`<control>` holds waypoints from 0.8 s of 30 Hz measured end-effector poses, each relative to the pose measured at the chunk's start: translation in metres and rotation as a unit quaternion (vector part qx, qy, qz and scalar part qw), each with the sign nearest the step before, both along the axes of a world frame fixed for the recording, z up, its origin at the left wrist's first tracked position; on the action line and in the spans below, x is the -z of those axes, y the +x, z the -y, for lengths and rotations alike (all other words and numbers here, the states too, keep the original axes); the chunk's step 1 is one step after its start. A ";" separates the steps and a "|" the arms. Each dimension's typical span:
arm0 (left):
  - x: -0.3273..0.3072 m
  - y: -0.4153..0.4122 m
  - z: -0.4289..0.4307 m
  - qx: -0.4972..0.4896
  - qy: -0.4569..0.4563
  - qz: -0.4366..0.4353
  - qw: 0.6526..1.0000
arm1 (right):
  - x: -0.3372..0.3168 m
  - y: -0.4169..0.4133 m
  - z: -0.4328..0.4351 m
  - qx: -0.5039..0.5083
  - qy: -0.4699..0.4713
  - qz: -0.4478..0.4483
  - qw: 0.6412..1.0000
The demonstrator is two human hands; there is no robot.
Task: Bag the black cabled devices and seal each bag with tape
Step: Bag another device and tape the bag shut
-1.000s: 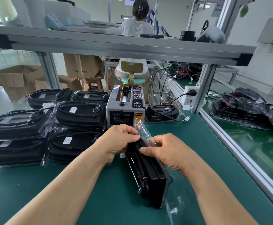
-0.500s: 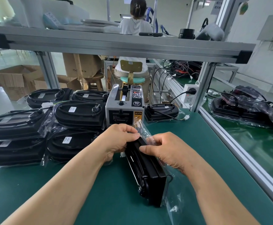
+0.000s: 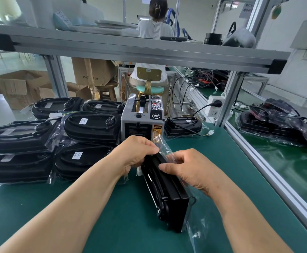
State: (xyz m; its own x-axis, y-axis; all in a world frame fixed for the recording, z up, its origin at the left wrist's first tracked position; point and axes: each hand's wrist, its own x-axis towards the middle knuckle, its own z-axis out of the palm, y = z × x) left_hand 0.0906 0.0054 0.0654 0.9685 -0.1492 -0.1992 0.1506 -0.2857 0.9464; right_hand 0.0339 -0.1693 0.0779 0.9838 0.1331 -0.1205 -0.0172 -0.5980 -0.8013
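Two hands, mine: left hand (image 3: 136,154) and right hand (image 3: 189,172) pinch the clear plastic bag (image 3: 164,146) at its mouth, over the flat black cabled device (image 3: 169,190), on edge on the green bench mat (image 3: 112,225). Grip unchanged from a second ago; taping pending.

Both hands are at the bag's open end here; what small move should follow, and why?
Probably fold the loose bag flap down over the far end of the black device. Both the left hand and right hand pinch that plastic, the flap stands open, no tape shows on it, and the tape dispenser sits just behind.
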 end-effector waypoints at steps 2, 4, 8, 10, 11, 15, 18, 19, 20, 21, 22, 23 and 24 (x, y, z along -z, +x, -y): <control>0.000 -0.001 -0.002 0.021 -0.004 0.003 1.000 | 0.001 0.000 0.000 -0.001 -0.001 0.001 1.000; 0.000 -0.002 -0.005 0.043 -0.009 0.006 0.999 | 0.000 0.001 0.000 0.000 -0.005 0.001 1.000; 0.001 -0.002 -0.011 0.052 -0.023 -0.009 0.998 | -0.003 0.000 -0.001 -0.008 -0.015 -0.002 1.000; 0.002 -0.004 -0.013 0.060 -0.028 0.000 0.998 | -0.004 -0.002 -0.001 -0.011 -0.025 -0.001 1.000; 0.003 -0.005 -0.013 0.061 -0.025 0.007 0.998 | -0.004 -0.003 -0.001 -0.011 -0.030 -0.001 0.999; 0.011 -0.011 -0.011 0.011 -0.039 0.051 0.998 | -0.007 -0.004 -0.003 -0.015 -0.038 -0.003 0.999; 0.022 -0.022 -0.018 -0.076 0.029 0.140 0.987 | -0.007 -0.003 -0.004 -0.027 -0.040 -0.018 0.999; 0.026 -0.027 -0.023 -0.071 0.051 0.158 0.984 | -0.006 -0.002 -0.002 -0.030 -0.053 -0.022 0.998; 0.029 -0.032 -0.030 -0.046 0.066 0.165 0.983 | -0.007 -0.001 -0.001 -0.035 -0.066 -0.024 0.997; 0.031 -0.037 -0.036 -0.009 0.077 0.161 0.984 | -0.007 -0.001 0.002 -0.043 -0.077 -0.022 0.996; 0.034 -0.041 -0.042 0.027 0.083 0.152 0.984 | -0.008 -0.002 0.004 -0.057 -0.078 -0.021 0.995; 0.035 -0.045 -0.047 0.056 0.086 0.142 0.984 | -0.010 -0.005 0.007 -0.076 -0.067 -0.025 0.995; 0.037 -0.048 -0.051 0.076 0.086 0.134 0.984 | -0.013 -0.007 0.009 -0.100 -0.045 -0.039 0.993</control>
State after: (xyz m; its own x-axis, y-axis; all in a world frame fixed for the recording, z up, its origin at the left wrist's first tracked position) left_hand 0.0428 0.0562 0.0286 0.9586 -0.2837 0.0254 -0.1551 -0.4451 0.8819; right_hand 0.0272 -0.1781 0.0909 0.9258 0.3109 -0.2151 0.0504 -0.6654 -0.7448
